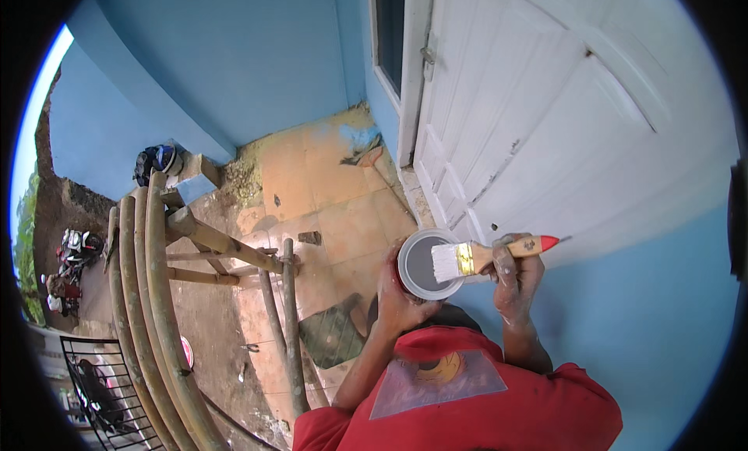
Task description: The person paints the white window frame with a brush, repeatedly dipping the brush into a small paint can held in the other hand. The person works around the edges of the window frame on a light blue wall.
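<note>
My left hand (pixel 397 299) is wrapped around the outside of an open round paint can (pixel 412 278), whose inside looks grey. In my right hand (pixel 517 275) is a flat paintbrush (pixel 482 257) with a wooden, red-tipped handle and a gold-coloured metal ferrule. Its bristles are coated white and lie over the can's opening; whether they touch the rim I cannot tell. Beyond both hands stands a white panelled door (pixel 526 129) with dark marks along its panel edges and a metal handle (pixel 428 55).
A bamboo scaffold (pixel 158 293) rises at the left. A broom (pixel 371 157) lies on the tiled floor (pixel 345 229) by the door frame, and a dark green mat (pixel 332 336) lies below. Pliers (pixel 250 347) rest on the ground. A blue wall (pixel 637 310) is at the right.
</note>
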`<state>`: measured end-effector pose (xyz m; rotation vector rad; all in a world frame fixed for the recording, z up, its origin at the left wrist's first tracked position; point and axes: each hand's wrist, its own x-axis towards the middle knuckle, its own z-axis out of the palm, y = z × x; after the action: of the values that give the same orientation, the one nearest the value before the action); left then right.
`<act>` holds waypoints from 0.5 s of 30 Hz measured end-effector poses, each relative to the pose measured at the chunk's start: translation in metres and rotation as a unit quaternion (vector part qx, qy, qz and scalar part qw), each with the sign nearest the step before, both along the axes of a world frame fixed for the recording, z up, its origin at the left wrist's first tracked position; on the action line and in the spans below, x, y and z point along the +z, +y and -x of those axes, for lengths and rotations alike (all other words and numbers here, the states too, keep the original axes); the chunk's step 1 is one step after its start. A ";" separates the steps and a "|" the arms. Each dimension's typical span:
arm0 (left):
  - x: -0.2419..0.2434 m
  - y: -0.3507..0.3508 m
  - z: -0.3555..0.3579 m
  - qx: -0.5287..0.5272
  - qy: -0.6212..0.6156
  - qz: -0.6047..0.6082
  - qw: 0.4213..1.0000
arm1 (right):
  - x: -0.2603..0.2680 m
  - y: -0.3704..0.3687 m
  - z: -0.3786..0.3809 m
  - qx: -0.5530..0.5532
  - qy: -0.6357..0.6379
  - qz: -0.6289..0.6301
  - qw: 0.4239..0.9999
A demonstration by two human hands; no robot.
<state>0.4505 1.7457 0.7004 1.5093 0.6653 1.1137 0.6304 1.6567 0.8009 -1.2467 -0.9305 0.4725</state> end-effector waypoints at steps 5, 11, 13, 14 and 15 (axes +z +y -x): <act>-0.013 0.091 -0.011 0.014 0.027 -0.009 0.999 | -0.012 0.096 -0.010 -0.012 0.030 0.024 0.999; -0.036 0.231 -0.022 -0.017 -0.016 0.002 1.000 | -0.030 0.231 -0.021 -0.032 0.085 0.038 0.995; -0.024 0.284 -0.022 -0.026 -0.001 -0.002 1.000 | -0.028 0.280 -0.020 -0.041 0.112 0.060 0.991; -0.017 0.311 -0.020 -0.026 0.026 -0.014 0.999 | -0.026 0.305 -0.019 -0.041 0.140 0.064 0.987; -0.009 0.334 -0.016 -0.020 0.054 -0.027 0.998 | -0.022 0.330 -0.015 -0.036 0.169 0.069 0.983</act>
<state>0.4662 2.0797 0.6910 1.6314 0.6807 1.0329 0.6451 1.9866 0.7786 -1.2709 -0.5708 0.6763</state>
